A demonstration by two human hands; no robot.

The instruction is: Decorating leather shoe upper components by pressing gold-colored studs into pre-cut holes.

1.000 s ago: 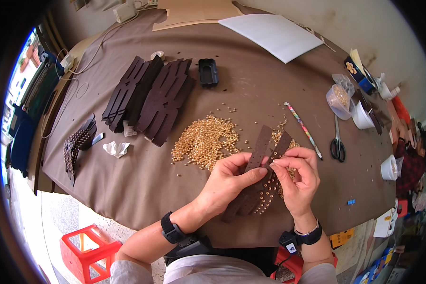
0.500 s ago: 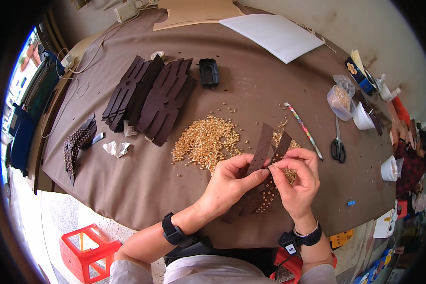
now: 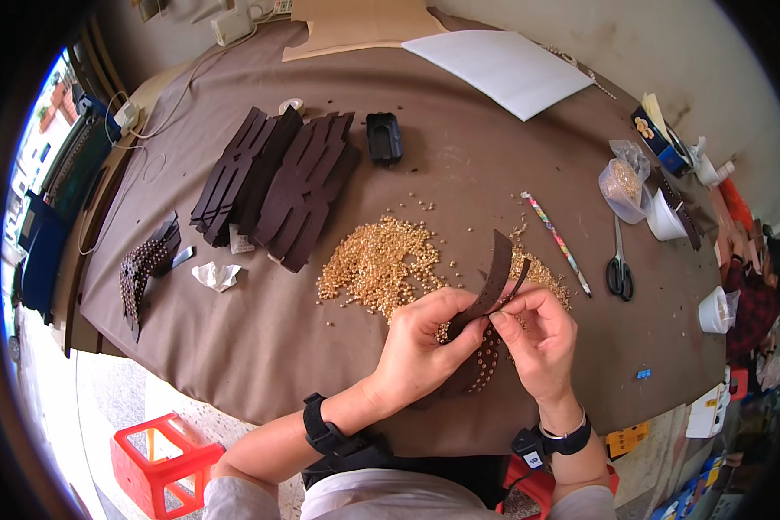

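Note:
My left hand (image 3: 425, 342) is closed round a dark brown, leather-like piece (image 3: 494, 270) cut into strips, with its thumb on top. One strip has rows of small holes. The lower part carries rows of gold studs (image 3: 487, 360). My right hand (image 3: 544, 334) has thumb and forefinger pinched at a strip's edge, beside the left thumb tip. Whether a stud sits between those fingertips is too small to tell. Just beyond my hands lie a large heap of gold studs (image 3: 377, 260) and a smaller heap (image 3: 542, 276), partly hidden by the right hand.
Stacked brown cut pieces (image 3: 303, 195) lie at left, near a studded piece (image 3: 139, 273) and crumpled paper (image 3: 217, 276). A black tray (image 3: 383, 139) stands beyond. Rightward are a patterned pencil (image 3: 556, 243), scissors (image 3: 619, 270) and a tub of studs (image 3: 622, 186). A white sheet (image 3: 503, 69) lies behind.
The brown piece has tilted and bent in my hands, its strips now curving more to the right. Both hands have shifted slightly, still pinching it together.

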